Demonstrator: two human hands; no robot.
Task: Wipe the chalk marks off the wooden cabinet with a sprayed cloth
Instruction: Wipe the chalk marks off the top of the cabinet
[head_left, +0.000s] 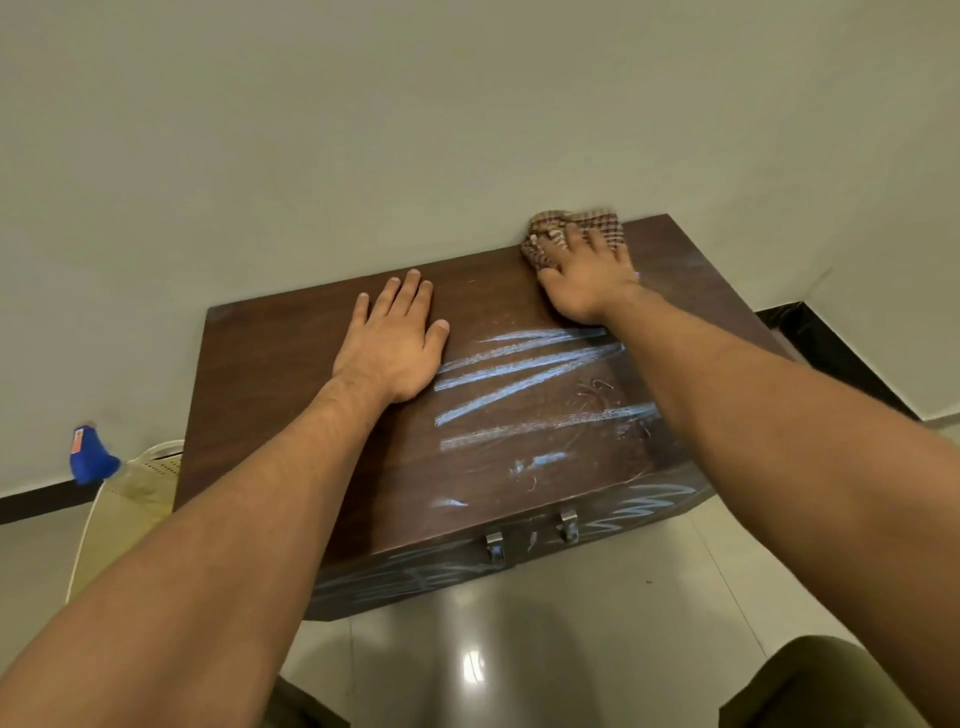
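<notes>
The right hand (584, 275) presses spread fingers onto the cloth (553, 228) at the far edge of the cabinet (291, 374). The chalk marks (519, 374) lie just behind it, towards the person, streaked crosswise. The left hand (395, 343) rests flat and open beside them.

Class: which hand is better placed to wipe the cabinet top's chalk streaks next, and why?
Right: the right hand presses the checked cloth near the chalk streaks; the left hand lies bare.

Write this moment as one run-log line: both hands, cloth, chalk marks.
left hand: flat on cabinet top | right hand: presses cloth at far edge by wall | chalk marks: streaks on top and front, unwiped
</notes>
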